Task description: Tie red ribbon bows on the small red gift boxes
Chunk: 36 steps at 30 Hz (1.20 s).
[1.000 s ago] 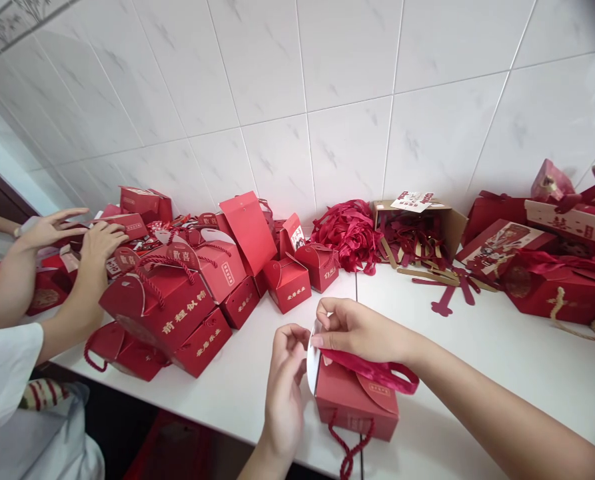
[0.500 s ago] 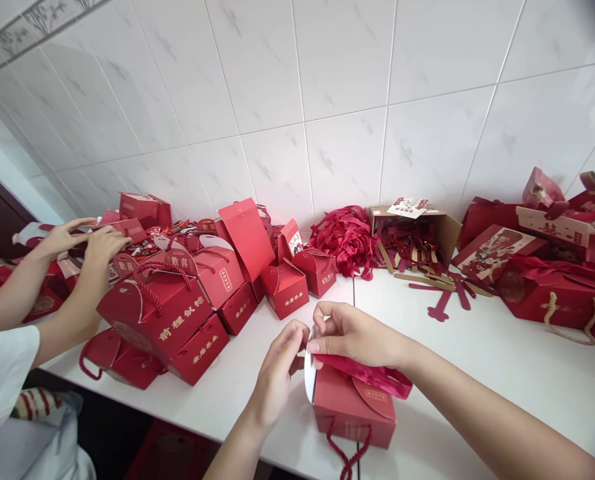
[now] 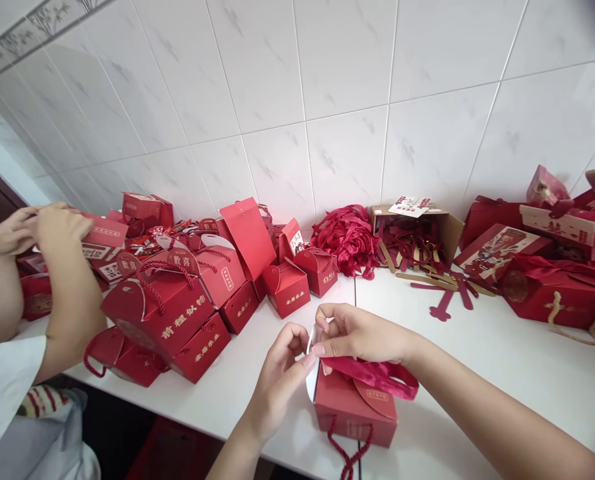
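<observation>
So the person's working on a small red box that's sitting near the front edge of the white table, right over the seam. The right hand is reaching in from the side, thumb and fingertips pinching one end of a dark red ribbon up by the white flap at the box's left end. The rest of the ribbon is lying over the lid and looping around past the right side. The left hand is curling its fingers at the flap's outer side, thumb pointing over at the right thumb. Honestly the fingertips are overlapping there, so I can't tell whether the left one is actually gripping anything. A twisted rope handle is hanging off the box's near side.

Behind all that, a heap of ribbon is sitting against the tiled wall, next to a cardboard box spilling flat strips. Two little red boxes are standing in front of the heap, a bit left. Further left there's a stack of red boxes, and beyond it a co-worker's hands are hovering close together.
</observation>
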Available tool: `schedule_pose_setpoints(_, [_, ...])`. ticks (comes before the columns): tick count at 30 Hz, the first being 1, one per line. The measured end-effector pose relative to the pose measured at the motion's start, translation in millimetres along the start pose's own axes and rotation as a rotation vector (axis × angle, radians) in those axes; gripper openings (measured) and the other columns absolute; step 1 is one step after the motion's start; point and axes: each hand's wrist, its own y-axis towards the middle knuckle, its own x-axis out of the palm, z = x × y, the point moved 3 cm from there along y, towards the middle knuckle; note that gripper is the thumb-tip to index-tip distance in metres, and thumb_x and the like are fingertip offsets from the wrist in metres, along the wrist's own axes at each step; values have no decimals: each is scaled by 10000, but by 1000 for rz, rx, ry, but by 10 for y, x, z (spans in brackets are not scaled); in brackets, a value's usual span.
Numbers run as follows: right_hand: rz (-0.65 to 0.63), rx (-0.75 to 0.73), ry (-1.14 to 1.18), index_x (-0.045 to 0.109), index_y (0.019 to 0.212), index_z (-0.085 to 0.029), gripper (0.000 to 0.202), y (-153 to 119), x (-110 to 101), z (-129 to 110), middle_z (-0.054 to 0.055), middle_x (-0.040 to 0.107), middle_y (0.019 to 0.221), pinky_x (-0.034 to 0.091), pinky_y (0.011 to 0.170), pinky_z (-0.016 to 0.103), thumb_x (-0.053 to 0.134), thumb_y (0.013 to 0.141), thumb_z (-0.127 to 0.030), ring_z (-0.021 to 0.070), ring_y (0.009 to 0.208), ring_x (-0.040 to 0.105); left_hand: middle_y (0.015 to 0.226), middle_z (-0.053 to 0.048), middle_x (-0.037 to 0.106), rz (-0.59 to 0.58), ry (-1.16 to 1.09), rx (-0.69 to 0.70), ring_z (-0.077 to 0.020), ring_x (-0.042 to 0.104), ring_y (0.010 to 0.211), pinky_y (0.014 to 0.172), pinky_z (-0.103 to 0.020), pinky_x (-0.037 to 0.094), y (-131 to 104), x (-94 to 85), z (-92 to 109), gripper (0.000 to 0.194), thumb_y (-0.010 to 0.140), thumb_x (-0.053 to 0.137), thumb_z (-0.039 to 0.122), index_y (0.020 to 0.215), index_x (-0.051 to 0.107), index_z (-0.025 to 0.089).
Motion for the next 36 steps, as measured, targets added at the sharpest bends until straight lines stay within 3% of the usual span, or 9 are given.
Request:
schedule_pose_setpoints(11, [-21,-18,86,364,782,-201,453,40,-1,40,-90,596,588,458,607,226,780,704,-364,96,597,638,745,23,420,-16,-110,-88,-110,420,672,639,-235,359,36,81,79,249,945,411,423,823,436,207])
schedule_pose_setpoints(21, [43,-63,-62,390,781,-191,445,-6,1,-35,-74,525,664,406,591,206,759,716,-431,61,613,513,671,42,374,5,66,-72,-106,337,601,578,-222,320,53,98,141,310,906,467,444,728,415,196])
schedule_pose_setpoints(24, [224,-134,-347,444,808,-188,346,-149,-74,-289,-26,538,733,403,613,232,648,819,-467,91,676,501,649,24,450,78,283,-125,-133,431,609,588,-232,359,17,-127,60,285,901,468,424,724,469,202])
schedule_pose_setpoints(27, [449,-223,-666,518,814,-187,288,-420,-142,-677,23,583,828,424,665,262,580,870,-463,128,754,522,585,10,522,345,659,-172,-154,470,572,527,-215,311,-87,-630,-38,183,781,629,258,625,547,207])
schedule_pose_setpoints(28, [501,-231,-723,534,819,-191,287,-523,-159,-794,32,597,838,435,679,273,574,871,-471,141,765,535,525,17,501,468,764,-187,-149,431,517,484,-207,254,-131,-812,-57,186,710,674,192,567,557,213])
schedule_pose_setpoints(31, [591,-116,-877,579,821,-202,306,-800,-221,-989,40,620,799,447,660,289,561,862,-504,159,726,558,457,32,399,556,776,-169,-123,302,436,431,-212,135,-181,-1098,-78,284,560,711,41,439,520,213])
schedule_pose_setpoints(33, [548,61,-989,620,809,-204,329,-917,-266,-946,50,637,794,441,643,296,559,852,-525,171,712,571,585,16,486,542,722,-84,-146,434,544,460,-200,240,-142,-1025,-14,183,614,722,112,545,592,220])
schedule_pose_setpoints(35, [477,231,-1043,651,815,-203,364,-979,-306,-792,69,660,845,441,662,311,563,834,-556,200,761,593,827,-4,599,455,648,-22,-199,563,829,638,-217,399,-57,-763,74,45,740,675,269,764,653,237])
schedule_pose_setpoints(36, [454,296,-1039,654,834,-201,381,-991,-320,-690,79,666,889,442,684,318,567,822,-572,216,802,598,877,-7,617,400,604,-9,-204,576,886,718,-236,426,-10,-595,115,110,788,633,339,835,649,241])
